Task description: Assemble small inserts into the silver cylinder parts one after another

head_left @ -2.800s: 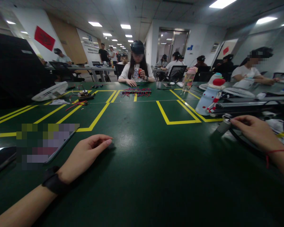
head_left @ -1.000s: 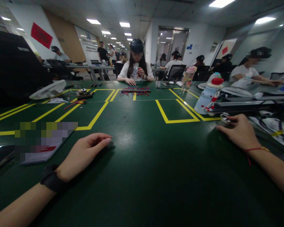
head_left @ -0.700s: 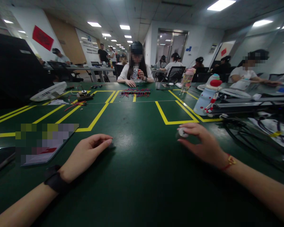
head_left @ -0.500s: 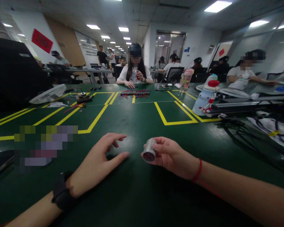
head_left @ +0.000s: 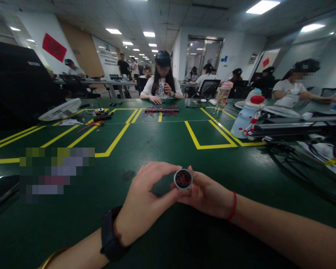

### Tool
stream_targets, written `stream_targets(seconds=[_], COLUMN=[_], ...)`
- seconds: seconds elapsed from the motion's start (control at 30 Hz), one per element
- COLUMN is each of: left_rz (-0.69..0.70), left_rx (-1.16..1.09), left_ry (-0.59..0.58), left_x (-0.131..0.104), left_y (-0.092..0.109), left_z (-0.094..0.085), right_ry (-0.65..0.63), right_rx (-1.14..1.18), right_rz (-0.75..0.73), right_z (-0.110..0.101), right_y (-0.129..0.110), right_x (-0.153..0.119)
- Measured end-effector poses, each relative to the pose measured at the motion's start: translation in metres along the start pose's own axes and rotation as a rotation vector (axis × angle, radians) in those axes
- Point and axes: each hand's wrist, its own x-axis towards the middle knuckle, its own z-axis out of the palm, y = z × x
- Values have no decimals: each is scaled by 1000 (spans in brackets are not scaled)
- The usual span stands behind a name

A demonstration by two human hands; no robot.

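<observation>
A short silvery cylinder (head_left: 183,179) is held up above the green table (head_left: 154,145), its round end facing me. Inside its pale rim show dark and red parts, too small to make out. My right hand (head_left: 210,194) grips it from the right and behind. From the left, my left hand (head_left: 151,194) pinches its rim, thumb below and a fingertip on top. The far side of the cylinder is hidden by its front end and my fingers.
Across the table a person (head_left: 162,80) sits behind a row of red and blue wires (head_left: 161,110). A blue bottle (head_left: 242,119) and black cables (head_left: 285,160) lie right; a white fan (head_left: 60,110) and a small device (head_left: 100,113) are left.
My left hand has moved right and closed on the cylinder. The cylinder has turned so that its end faces me and has shifted slightly right. The view has shifted a little.
</observation>
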Motion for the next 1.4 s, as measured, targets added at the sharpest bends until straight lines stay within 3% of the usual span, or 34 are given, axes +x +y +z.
stream_targets(seconds=[0.17,0.37,0.6,0.7,0.77,0.87,0.97,1.03,1.2,1.4], left_rz=[32,107,84,-71,-195,-401,-611,-756,-1084,-1211], left_rx=[-5,11,6,18,23,-141,-597,-888,-1277,-1469], left_ry=[100,88,142,180,130,-115,-452,-562,-567,-621], left_x=[2,2,-1,-2,-1,-2,-6,-10,-18,-21], left_y=[5,3,9,11,11,14,24,33,42,27], left_z=[-4,-7,-11,-12,-12,-10,-6,-5,-3,2], right_ry=[-82,-140,-93,-37,40,161,167,120,106,112], right_rx=[-12,-4,-43,-129,-218,-482,-774,-830,-596,-252], right_rz=[-18,-51,-132,-206,-279,-448,-547,-508,-323,-142], right_z=[1,3,13,20,23,27,32,36,37,35], right_y=[1,2,-6,-15,-20,-22,-19,-15,-6,2], right_x=[-2,-1,-11,-19,-24,-31,-38,-42,-40,-33])
